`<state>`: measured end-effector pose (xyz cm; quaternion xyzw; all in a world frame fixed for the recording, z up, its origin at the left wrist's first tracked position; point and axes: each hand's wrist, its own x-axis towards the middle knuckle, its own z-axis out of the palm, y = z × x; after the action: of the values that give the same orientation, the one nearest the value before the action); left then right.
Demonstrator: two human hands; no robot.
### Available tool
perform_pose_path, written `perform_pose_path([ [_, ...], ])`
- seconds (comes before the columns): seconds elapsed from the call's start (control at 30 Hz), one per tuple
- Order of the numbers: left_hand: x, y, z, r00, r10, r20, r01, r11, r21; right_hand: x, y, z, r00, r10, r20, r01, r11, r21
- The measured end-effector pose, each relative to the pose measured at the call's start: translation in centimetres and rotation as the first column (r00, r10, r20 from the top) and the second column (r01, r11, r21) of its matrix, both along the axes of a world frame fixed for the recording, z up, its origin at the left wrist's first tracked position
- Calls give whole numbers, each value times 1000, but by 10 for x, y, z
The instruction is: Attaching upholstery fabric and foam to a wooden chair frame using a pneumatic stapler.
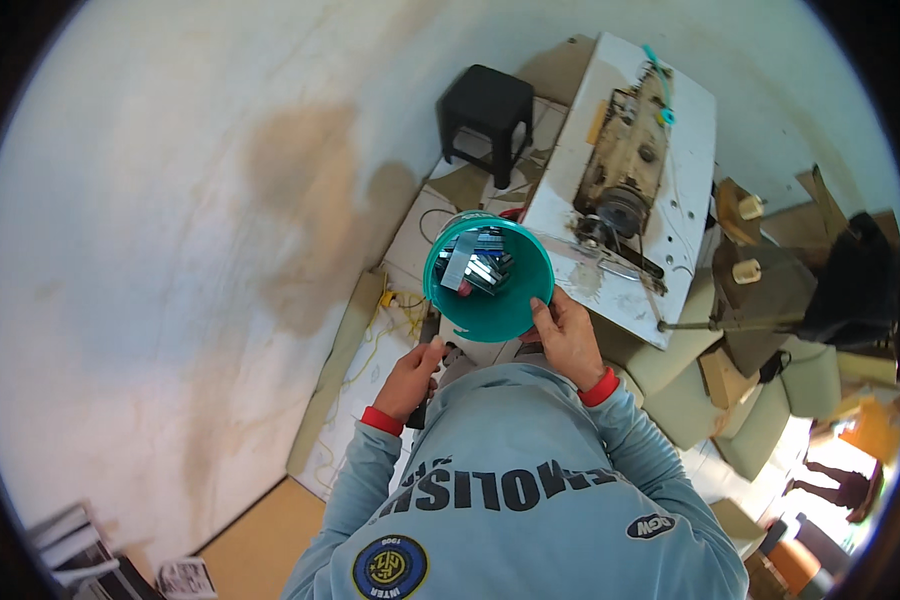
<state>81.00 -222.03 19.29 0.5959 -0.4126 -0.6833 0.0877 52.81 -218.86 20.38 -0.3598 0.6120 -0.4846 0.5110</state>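
Note:
My right hand (570,340) grips the near right rim of a teal bucket (520,292), thumb inside over the edge. The bucket is tilted so that its inside faces me. In it lie several shiny metal strips (488,270), bunched at the far left side, with a small pinkish-red piece (464,288) among them. To the lower left of the bucket is my left hand (410,380), apart from it. Its fingers are curled, and what they hold, if anything, is hidden. A dark object beside its fingers is only partly visible.
An old sewing machine (625,160) sits on a white table (560,180) right of the bucket. A black stool (486,105) stands at the far wall. Yellow cord (375,335) runs along the floor at the left. Thread cones (746,271) and pale green cushions (765,420) are on the right.

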Motion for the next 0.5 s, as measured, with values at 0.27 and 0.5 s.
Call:
perform_pose_path([
  [0.27, -26, 1, 24, 995, 86, 44, -86, 996, -8, 20, -9, -5, 979, 206, 1, -206, 979, -1],
  [0.5, -27, -4, -17, 990, -121, 71, 130, 983, -127, 25, 0, -15, 972, 171, -161, -175, 985, -11],
])
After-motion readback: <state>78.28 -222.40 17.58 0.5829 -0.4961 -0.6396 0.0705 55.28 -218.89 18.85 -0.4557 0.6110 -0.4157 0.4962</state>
